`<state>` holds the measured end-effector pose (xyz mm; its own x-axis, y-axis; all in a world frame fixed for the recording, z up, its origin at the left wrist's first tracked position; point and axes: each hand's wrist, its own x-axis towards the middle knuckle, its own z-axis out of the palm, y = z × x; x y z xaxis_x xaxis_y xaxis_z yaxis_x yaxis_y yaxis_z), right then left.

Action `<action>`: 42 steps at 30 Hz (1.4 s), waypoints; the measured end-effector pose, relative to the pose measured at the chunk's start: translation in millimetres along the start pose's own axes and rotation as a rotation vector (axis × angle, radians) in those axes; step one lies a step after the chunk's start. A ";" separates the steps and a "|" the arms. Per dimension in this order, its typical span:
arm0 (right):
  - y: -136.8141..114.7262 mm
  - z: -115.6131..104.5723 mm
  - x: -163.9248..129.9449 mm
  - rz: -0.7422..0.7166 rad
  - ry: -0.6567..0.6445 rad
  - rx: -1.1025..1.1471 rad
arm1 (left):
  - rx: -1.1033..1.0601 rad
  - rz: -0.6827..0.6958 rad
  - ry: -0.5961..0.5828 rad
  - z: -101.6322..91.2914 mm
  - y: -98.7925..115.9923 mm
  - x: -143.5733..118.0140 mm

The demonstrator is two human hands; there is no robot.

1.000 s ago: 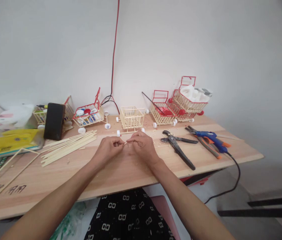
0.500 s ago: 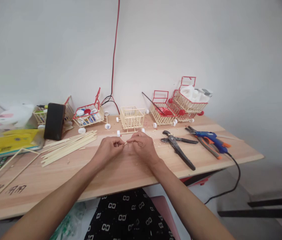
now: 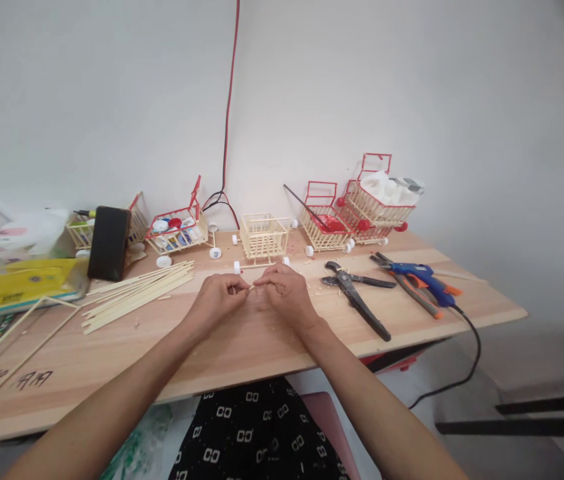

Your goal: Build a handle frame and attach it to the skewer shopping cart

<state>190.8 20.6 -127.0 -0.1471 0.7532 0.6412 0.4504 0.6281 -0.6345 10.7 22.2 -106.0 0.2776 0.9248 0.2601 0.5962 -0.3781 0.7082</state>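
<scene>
Both hands meet at the middle of the tabletop (image 3: 262, 347), left hand (image 3: 219, 297) touching right hand (image 3: 285, 293). Behind them stands an unfinished cart (image 3: 263, 235). A bundle of sticks (image 3: 137, 291) lies toward the left edge; pliers (image 3: 357, 293) and glue gun (image 3: 425, 275) lie toward the right (finished carts (image 3: 362, 210) along the back edge).

Plain white wall (image 3: 412, 87); wooden tabletop (image 3: 242, 347); red-black cable (image 3: 229, 100); possibly grey floor.

Both forearms reach forward, the left hand (image 3: 219, 295) and right hand (image 3: 285, 290) meeting fingertip to fingertip, fingers curled in a pinch.
</scene>
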 end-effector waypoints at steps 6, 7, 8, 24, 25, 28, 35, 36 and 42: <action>-0.2 -0.5 -0.4 0.004 -0.004 0.009 | 0.002 -0.019 -0.014 -1.5 3.3 -0.4; -0.2 -0.5 -0.5 0.006 -0.005 0.008 | 0.001 -0.022 -0.016 -1.7 3.8 -0.5; -0.2 -0.4 -0.5 0.008 -0.006 0.006 | -0.002 -0.027 -0.017 -1.9 4.1 -0.5; -6.0 -1.1 -0.4 0.064 -0.012 0.002 | -0.035 -0.028 -0.036 -0.6 1.0 -1.3; -5.8 -1.1 -0.4 0.061 -0.010 0.003 | -0.034 -0.030 -0.036 -0.7 1.2 -1.2; -4.8 -1.0 -0.1 0.053 -0.010 -0.003 | -0.034 -0.030 -0.037 -0.9 2.1 -1.5; -5.4 -0.9 0.6 0.050 -0.008 0.001 | -0.014 -0.013 -0.031 -1.2 2.9 -1.0; -5.7 -0.8 0.5 0.052 -0.009 0.005 | -0.012 -0.016 -0.031 -1.4 3.4 -0.8; -7.3 -1.6 0.2 0.056 -0.006 -0.011 | -0.021 -0.038 -0.020 -2.7 5.7 -0.4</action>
<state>188.9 15.9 -121.6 -0.1263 0.7881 0.6024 0.4679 0.5828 -0.6643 11.9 19.8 -100.2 0.2703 0.9375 0.2193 0.5910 -0.3414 0.7309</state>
